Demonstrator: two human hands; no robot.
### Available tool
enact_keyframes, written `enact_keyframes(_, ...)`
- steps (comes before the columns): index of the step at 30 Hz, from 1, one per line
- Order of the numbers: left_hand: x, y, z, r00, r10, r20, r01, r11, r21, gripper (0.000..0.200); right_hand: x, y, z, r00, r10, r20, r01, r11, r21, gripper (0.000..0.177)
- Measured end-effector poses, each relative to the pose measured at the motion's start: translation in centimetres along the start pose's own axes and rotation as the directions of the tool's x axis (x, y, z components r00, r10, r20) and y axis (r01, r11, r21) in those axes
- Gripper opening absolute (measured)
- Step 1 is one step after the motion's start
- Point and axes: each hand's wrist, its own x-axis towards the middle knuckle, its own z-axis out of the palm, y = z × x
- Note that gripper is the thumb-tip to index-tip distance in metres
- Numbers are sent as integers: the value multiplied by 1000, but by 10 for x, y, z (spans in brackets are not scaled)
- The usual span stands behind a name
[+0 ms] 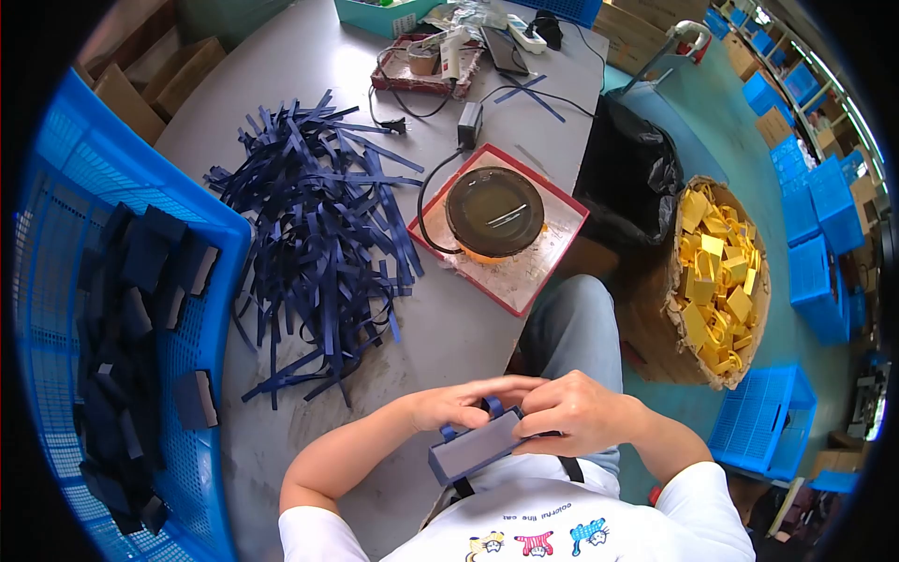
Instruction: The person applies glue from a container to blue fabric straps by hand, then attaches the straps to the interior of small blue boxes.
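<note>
Close to my body, both hands are on a small dark blue box (pixel 476 448) with a grey face. A blue ribbon loop (pixel 493 406) stands up from its edge. My left hand (pixel 468 403) has its fingers closed over the box's far side. My right hand (pixel 573 412) pinches the box's right end. Beyond them, a heap of dark blue ribbon strips (pixel 318 225) lies on the table (pixel 375 375). A round pot of brownish liquid (pixel 494 212) sits on a red-edged square tray (pixel 510 292).
On the left, a blue crate (pixel 229 281) holds dark blue boxes (pixel 150 248). At right stand a carton (pixel 655 309) of yellow pieces (pixel 716 281) and a black bag (pixel 627 169). A cable (pixel 426 192), a phone (pixel 506 51) and a small red tray (pixel 403 80) lie farther back.
</note>
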Motion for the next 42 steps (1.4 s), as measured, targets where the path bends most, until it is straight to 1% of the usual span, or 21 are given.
enact_keyframes(2,-2,-12,-4,977,-137,163,174,955,-242,90,7,1,-4,999,-44,-10,45,998,44,17)
enact_keyframes(4,1,-9,-5,992,-49,117,44,998,39,76,17,3,-7,995,-80,-58,93,962,258,13)
enact_keyframes(5,-1,-8,0,986,-44,162,43,999,7,61,24,6,-12,987,-44,-153,105,900,423,16)
enact_keyframes(6,-1,-6,-1,977,-149,151,140,988,68,57,28,8,-9,949,171,-265,5,832,555,18)
enact_keyframes(7,-3,-6,-2,957,-257,133,241,962,125,52,39,13,-10,926,96,-365,1,966,258,12)
enact_keyframes(8,-2,-15,-6,973,-188,136,164,972,171,49,55,15,-3,923,76,-377,-21,989,149,13)
enact_keyframes(10,0,-5,1,988,-138,70,100,915,390,74,80,30,19,946,2,-324,-42,992,-116,25)
enact_keyframes(12,-1,-6,2,985,-151,85,109,920,376,70,103,46,43,938,-85,-336,-30,946,-322,25)
enact_keyframes(14,-1,-9,3,973,-166,158,140,976,166,66,119,63,59,934,-107,-341,-40,917,-396,23)
enact_keyframes(16,0,-6,2,976,-124,179,89,977,195,58,130,73,66,944,-138,-300,18,929,-369,21)
enact_keyframes(18,-2,-5,0,977,-83,197,38,974,225,49,130,70,62,944,-130,-302,44,960,-275,17)
enact_keyframes(20,-2,-8,-2,990,-63,127,30,968,251,46,126,47,48,851,-116,-512,167,985,54,12)
enact_keyframes(21,-5,-1,1,997,-65,36,48,931,361,41,116,40,37,870,-82,-485,197,962,189,8)
enact_keyframes(22,-4,2,3,998,-61,34,44,933,356,41,107,29,33,857,77,-510,237,820,521,7)
enact_keyframes(23,-3,4,3,996,-86,15,76,938,339,38,97,21,30,847,235,-476,278,567,775,8)
enact_keyframes(24,0,4,3,993,-114,-2,109,941,321,36,84,22,20,869,213,-446,304,481,822,13)
enact_keyframes(26,-1,1,0,998,-57,-7,57,955,291,33,67,19,5,813,335,-476,327,413,850,14)
enact_keyframes(28,-1,2,-1,996,-40,-77,63,943,326,33,49,18,-13,797,492,-350,211,315,925,18)
enact_keyframes(32,1,6,-2,984,-46,-173,95,953,288,41,29,39,-27,600,678,-426,28,514,857,16)
enact_keyframes(34,2,4,-6,979,-7,-203,64,959,276,41,26,49,-39,526,766,-370,-142,507,850,13)
enact_keyframes(42,-1,0,-13,971,-2,-239,61,969,240,42,43,86,-35,447,785,-429,-121,528,841,13)
